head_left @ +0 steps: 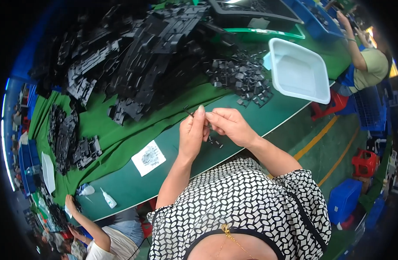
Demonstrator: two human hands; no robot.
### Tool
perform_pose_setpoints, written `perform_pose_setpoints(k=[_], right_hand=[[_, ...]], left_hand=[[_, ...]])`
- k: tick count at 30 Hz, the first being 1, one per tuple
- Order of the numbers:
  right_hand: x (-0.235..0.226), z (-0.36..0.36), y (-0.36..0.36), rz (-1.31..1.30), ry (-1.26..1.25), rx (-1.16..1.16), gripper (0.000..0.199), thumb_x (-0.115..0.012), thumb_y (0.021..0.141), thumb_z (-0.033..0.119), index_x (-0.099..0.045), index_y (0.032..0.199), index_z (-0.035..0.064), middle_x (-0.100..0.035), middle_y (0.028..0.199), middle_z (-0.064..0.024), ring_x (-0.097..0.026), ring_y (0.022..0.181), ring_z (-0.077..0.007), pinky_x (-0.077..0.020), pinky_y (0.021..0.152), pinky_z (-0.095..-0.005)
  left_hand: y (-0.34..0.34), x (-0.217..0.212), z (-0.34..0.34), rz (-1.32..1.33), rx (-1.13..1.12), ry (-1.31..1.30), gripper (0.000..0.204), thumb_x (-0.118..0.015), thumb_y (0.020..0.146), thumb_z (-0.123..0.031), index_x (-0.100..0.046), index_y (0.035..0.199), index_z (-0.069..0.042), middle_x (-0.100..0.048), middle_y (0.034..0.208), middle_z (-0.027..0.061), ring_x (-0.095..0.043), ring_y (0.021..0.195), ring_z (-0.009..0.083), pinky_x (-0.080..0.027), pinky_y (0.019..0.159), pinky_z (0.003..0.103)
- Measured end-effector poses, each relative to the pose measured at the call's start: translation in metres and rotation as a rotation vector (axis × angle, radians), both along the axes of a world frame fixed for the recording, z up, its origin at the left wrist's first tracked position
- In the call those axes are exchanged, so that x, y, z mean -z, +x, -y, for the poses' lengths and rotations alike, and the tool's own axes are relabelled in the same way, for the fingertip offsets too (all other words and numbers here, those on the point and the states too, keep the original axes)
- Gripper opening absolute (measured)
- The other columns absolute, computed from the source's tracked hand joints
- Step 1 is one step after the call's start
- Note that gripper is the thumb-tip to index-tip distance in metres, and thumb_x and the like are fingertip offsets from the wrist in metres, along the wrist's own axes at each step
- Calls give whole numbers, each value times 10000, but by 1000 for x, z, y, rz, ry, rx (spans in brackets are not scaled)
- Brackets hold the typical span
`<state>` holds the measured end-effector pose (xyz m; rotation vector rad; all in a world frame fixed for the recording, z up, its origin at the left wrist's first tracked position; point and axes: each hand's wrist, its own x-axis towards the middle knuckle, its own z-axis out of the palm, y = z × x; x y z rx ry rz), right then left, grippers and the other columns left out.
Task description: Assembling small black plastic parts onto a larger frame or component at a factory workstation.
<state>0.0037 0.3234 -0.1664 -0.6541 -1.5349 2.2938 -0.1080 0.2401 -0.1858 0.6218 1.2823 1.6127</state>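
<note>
Left hand [191, 132] pinches thin black pin [189, 113]; right hand [229, 125] pinches small part, touching left; above green table [268, 113].

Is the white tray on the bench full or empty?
Empty. The white tray shows only its bare pale bottom; the small black parts lie heaped beside it on the bench, not inside.

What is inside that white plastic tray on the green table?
The white tray looks empty: only its bare pale bottom shows. Small black parts lie heaped beside it; whatever is underneath the tray is hidden.
</note>
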Motion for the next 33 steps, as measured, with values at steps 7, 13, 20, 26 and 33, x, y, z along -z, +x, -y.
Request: perform_pose_setpoints(k=[7, 13, 20, 26, 33], right_hand=[[3, -4, 7, -10, 113, 22, 345, -427, 913, 248, -504, 647, 43, -418, 577, 44, -331, 511, -35, -283, 458, -194], [12, 7, 13, -150, -411, 2, 311, -438, 903, 225, -459, 627, 83, -342, 524, 53, -272, 440, -48, -221, 402, -210], [12, -10, 12, -99, -142, 297, 279, -375, 916, 216, -465, 701, 63, -386, 563, 19, -339, 474, -58, -282, 449, -199], [14, 4, 10, 5, 826, 189, 136, -464, 858, 73, -535, 930, -17, -563, 868, -108, -561, 813, -179, -462, 684, -307], [2, -42, 37, 145, 466, 537, 195, -490, 891, 176, -566, 844, 2, -511, 613, 10, -465, 538, -40, -383, 479, -184]], left_hand=[[-2, -15, 7, -98, 267, -116, 300, -534, 874, -239, -476, 637, -63, -441, 532, -30, -377, 434, 35, -287, 377, 177], [-10, -15, 6, 92, 424, -56, 286, -513, 864, -169, -427, 610, -70, -373, 475, -18, -326, 373, 59, -236, 324, 188], [-2, -22, 6, 254, 238, 191, 335, -433, 862, -174, -343, 558, -65, -347, 472, 37, -319, 372, 117, -278, 338, 221], [-11, -10, 2, 351, 162, 209, 296, -391, 858, -88, -524, 1099, 20, -522, 714, 56, -524, 632, 136, -313, 460, 196], [-13, -9, 0, 485, 40, 252, 269, -433, 911, -145, -471, 1150, -28, -480, 708, 17, -441, 560, 90, -314, 472, 197]])
